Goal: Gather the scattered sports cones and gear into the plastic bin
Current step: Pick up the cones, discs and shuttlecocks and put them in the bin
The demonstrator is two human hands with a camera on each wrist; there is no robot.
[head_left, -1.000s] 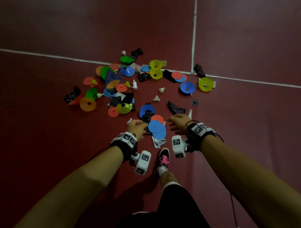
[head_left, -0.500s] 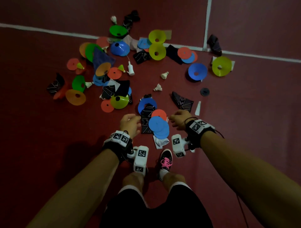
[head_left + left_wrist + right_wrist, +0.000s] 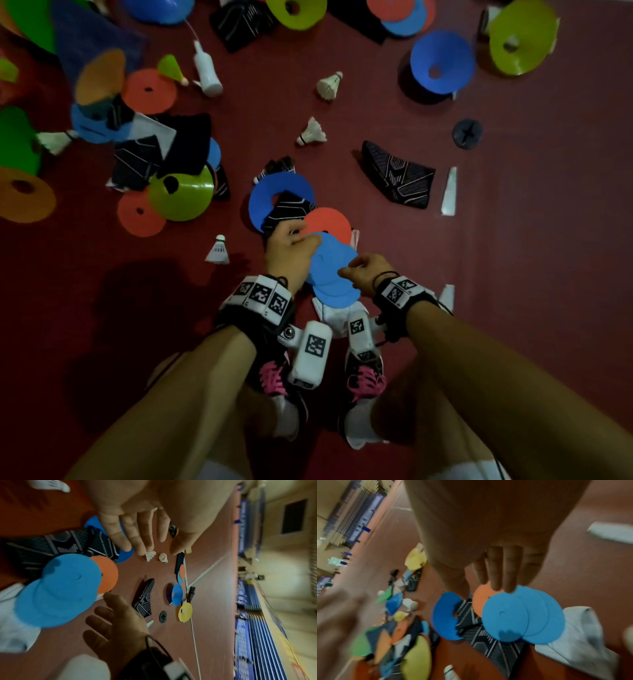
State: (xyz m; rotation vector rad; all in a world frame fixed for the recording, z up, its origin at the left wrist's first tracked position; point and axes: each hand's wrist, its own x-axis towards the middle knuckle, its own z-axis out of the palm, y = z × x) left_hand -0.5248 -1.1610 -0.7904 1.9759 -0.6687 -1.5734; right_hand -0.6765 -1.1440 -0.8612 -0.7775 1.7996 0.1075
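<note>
Two flat light-blue discs [image 3: 334, 274] lie overlapped on the red floor, partly on an orange disc [image 3: 329, 221] and a white sock [image 3: 337, 317]. My left hand [image 3: 301, 236] reaches over their far left edge with straight fingers [image 3: 137, 539] and holds nothing. My right hand [image 3: 346, 270] sits at their right edge; its fingertips [image 3: 506, 585] touch the rim of the blue discs [image 3: 518, 614], uncurled. A dark-blue ring cone [image 3: 274, 198] with a black patterned sock [image 3: 289, 210] through it lies just beyond. No bin is in view.
Shuttlecocks [image 3: 218, 250] [image 3: 311, 133], a black sock [image 3: 397, 174], a blue cone [image 3: 442, 61], yellow-green cones [image 3: 181, 195] [image 3: 522, 34], orange discs [image 3: 140, 212] and a white bottle [image 3: 207, 70] are scattered ahead. My shoes with pink laces [image 3: 364, 380] stand just behind the discs.
The head has dropped much closer to the floor. Both hands have closed in on the blue discs, the left shifting right onto their far edge, the right onto their right rim.
</note>
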